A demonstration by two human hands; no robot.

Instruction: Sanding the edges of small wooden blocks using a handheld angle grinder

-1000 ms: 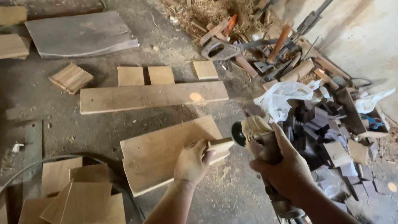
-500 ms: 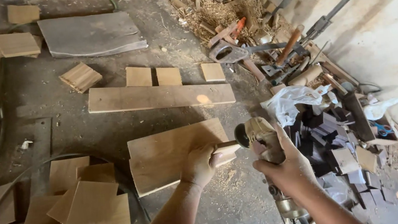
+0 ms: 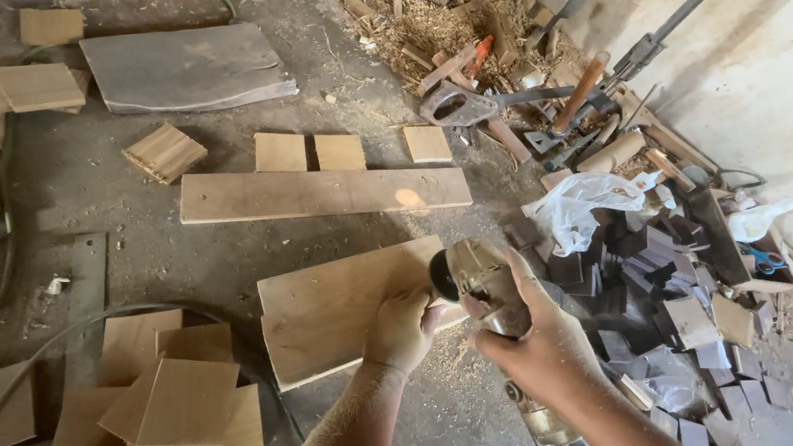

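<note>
Both hands have drawn closer to the wide pale wooden board (image 3: 347, 310) on the dusty concrete floor (image 3: 110, 188), the right hand (image 3: 533, 352) clenched around the worn metal angle grinder (image 3: 485, 288), the left hand (image 3: 404, 328) gripping its side handle at the board's right edge.

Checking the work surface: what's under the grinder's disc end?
A wide board lies on the dusty floor below the grinder. The left hand and right hand cover the board's near corner.

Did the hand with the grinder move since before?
Cannot tell. The right hand holds the grinder at the wooden board's right edge as before; only the camera clearly shifted.
</note>
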